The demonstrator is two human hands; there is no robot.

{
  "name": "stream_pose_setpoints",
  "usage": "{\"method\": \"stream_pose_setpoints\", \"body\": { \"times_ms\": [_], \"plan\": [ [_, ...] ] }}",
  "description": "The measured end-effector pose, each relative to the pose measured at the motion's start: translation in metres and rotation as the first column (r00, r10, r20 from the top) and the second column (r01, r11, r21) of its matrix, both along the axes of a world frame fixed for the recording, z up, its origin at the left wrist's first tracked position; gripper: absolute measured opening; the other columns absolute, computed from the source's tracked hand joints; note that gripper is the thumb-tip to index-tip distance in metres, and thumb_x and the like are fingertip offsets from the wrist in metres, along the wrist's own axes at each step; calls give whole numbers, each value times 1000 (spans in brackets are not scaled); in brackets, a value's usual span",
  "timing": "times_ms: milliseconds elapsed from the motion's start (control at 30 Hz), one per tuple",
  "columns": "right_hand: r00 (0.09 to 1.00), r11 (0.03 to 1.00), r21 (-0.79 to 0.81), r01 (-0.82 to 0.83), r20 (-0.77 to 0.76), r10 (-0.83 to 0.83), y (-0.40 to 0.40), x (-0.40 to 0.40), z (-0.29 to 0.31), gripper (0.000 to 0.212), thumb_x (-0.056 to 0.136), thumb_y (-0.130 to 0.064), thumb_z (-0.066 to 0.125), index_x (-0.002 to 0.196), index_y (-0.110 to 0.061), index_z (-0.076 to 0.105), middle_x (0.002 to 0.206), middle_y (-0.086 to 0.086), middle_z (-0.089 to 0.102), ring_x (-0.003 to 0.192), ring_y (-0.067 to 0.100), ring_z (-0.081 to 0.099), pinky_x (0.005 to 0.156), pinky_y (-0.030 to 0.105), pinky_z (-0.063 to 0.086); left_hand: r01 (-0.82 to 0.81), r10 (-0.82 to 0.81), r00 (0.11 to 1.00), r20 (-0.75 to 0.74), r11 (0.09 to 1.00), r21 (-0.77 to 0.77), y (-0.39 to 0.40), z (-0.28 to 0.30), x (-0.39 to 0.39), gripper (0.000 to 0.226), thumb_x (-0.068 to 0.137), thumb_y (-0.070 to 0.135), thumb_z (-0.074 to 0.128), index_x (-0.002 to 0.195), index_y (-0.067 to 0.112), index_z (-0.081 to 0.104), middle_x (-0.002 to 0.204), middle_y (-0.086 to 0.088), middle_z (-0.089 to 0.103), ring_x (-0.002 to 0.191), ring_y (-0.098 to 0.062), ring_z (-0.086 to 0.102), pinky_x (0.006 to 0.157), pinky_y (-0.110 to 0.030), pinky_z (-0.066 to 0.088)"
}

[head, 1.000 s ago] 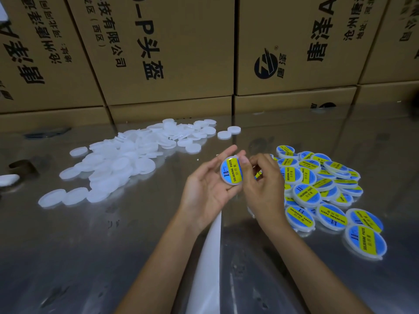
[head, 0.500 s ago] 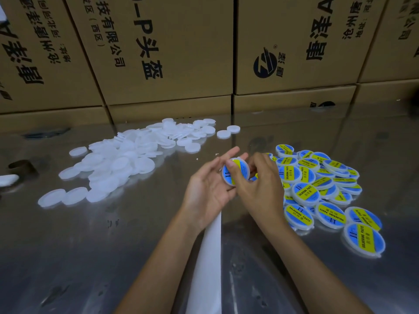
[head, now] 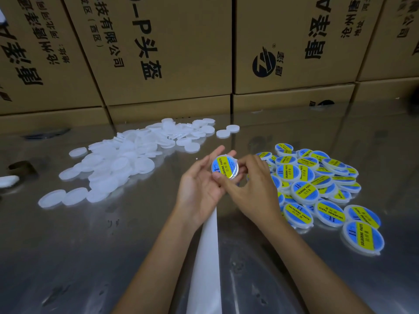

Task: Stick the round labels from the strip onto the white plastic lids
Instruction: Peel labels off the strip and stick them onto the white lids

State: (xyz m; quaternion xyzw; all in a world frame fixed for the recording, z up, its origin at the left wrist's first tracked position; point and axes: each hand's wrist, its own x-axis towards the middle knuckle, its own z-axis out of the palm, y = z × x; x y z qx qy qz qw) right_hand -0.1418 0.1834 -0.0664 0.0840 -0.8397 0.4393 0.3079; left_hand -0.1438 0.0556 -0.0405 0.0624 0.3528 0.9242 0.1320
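Where held: lid [head: 225, 167] reading "SOLDERING PASTE"

Over the shiny metal table [head: 68, 257], the left hand [head: 199, 189] cradles a labelled lid [head: 225, 167] while the right hand [head: 251, 186] pinches its edge, a white strip [head: 207, 257] trailing below, plain lids [head: 118, 164] heaped left, labelled ones [head: 317, 189] right, cardboard boxes [head: 158, 53] behind.

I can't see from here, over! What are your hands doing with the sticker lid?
Left hand cradles labelled lid; right hand pinches its edge. Plain lids wait left, done pile right. Nothing in the way.
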Motion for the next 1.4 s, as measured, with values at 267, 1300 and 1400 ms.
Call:
{"method": "stream_pose_setpoints", "body": {
  "times_ms": [267, 1300, 1400],
  "plan": [
    [995, 997, -74, 38, -93, -45, 7, -2, 5, 26, 93, -31, 64, 74, -15, 57, 72, -10, 55, 83, 14, 49, 70, 31, 42, 27, -27, 1000, -4, 999, -35, 1, 0, 1, 52, 92, 23, 51, 139, 3, 52, 138, -23, 59, 129, -38, 56, 110, -52, 44],
    [986, 981, -120, -152, 48, 159, 3, -4, -2, 23, 91, -48, 54, 89, -26, 62, 77, -14, 62, 78, 8, 58, 65, 25, 42, -209, 183, 976, -116, 938, -277, 1, -7, -2, 27, 98, 7, 57, 125, 4, 64, 119, -17, 71, 103, -34, 72, 80, -39, 62],
    [990, 988, -88, -131, 50, 136, 3, -5, -5, 21, 88, -46, 65, 88, -25, 62, 75, -14, 60, 77, 7, 57, 62, 21, 39, -211, 191, 977, -100, 939, -273, 1, -6, -2, 27, 101, 13, 53, 122, 3, 66, 117, -18, 72, 94, -36, 74, 80, -43, 62]
  ]
}}
